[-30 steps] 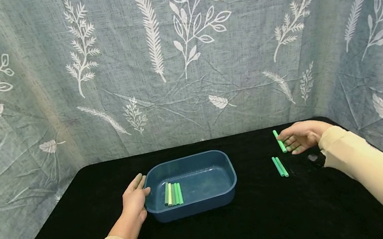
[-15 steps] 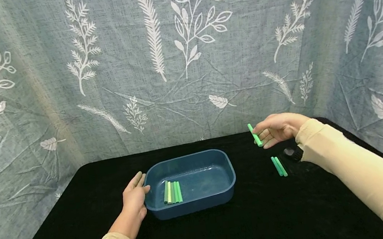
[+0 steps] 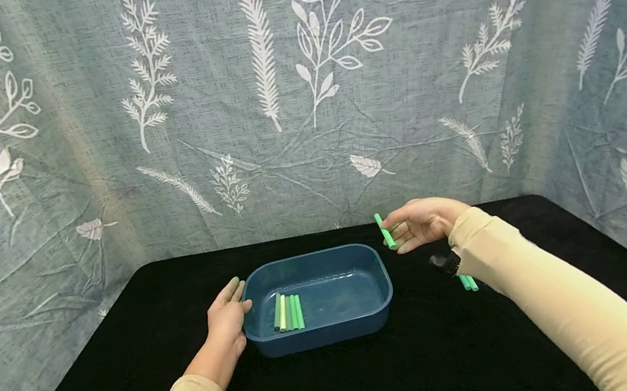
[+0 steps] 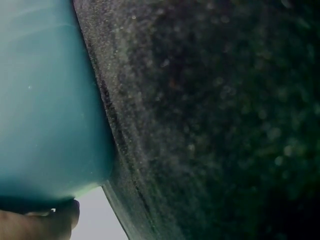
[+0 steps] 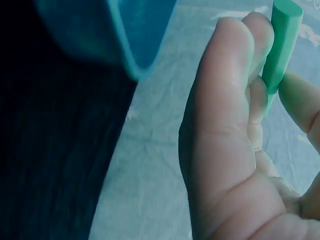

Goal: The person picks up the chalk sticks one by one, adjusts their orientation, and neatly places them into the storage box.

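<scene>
My right hand (image 3: 421, 224) pinches a green stick (image 3: 385, 232) between thumb and fingertips, beside the far right corner of a dark blue tray (image 3: 332, 336). In the right wrist view the faceted green stick (image 5: 282, 45) stands nearly upright between the thumb (image 5: 302, 102) and fingers. My left hand (image 3: 225, 316) lies against the tray's left end with straight fingers, the thumb at the rim. Several sticks (image 3: 288, 312), dark green to pale yellow-green, lie side by side in the tray's left part. The left wrist view shows the tray's outer wall (image 4: 45, 110) and a fingertip (image 4: 65, 215).
Two more green sticks (image 3: 468, 282) lie on the black table cloth (image 3: 339, 390), partly hidden behind the right sleeve (image 3: 512, 255). A grey-blue curtain (image 3: 287, 179) with white leaf prints hangs behind the table.
My right hand has lifted the green stick off the cloth at the right and carried it left toward the tray. The left hand has kept its place at the tray's end.
</scene>
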Tool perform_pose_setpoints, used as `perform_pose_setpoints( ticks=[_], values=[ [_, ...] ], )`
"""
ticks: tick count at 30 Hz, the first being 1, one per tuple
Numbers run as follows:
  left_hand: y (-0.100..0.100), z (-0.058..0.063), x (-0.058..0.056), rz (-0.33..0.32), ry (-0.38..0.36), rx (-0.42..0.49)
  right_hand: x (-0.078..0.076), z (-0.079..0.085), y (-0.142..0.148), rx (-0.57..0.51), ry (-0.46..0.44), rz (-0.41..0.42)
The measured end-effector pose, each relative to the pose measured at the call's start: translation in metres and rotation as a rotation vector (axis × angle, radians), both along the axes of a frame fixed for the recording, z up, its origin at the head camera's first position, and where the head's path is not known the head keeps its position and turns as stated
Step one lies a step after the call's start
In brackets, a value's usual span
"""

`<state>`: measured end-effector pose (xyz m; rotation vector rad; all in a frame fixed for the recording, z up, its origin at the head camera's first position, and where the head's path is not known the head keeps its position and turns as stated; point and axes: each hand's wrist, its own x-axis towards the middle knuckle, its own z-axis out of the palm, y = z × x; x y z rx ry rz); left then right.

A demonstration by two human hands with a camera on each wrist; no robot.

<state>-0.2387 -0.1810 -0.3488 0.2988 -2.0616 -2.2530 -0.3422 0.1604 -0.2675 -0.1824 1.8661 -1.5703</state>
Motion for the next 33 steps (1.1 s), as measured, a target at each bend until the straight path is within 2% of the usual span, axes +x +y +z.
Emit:
perform_pose_setpoints(
  ticks=[6,15,25,33],
  values=[
    [0.001,-0.001,0.000,0.004,-0.001,-0.002,0.000,-0.009,-0.032,-0.005,-0.045,-0.007],
    [-0.001,-0.002,-0.002,0.019,-0.005,-0.007,0.002,-0.013,-0.074,0.023,-0.098,-0.001],
    [0.000,0.001,-0.001,0.016,-0.020,-0.012,0.000,-0.017,-0.093,0.088,-0.120,0.045],
    [0.000,0.000,0.000,0.028,-0.015,-0.002,0.000,-0.024,-0.111,0.199,-0.100,0.057]
  ],
)
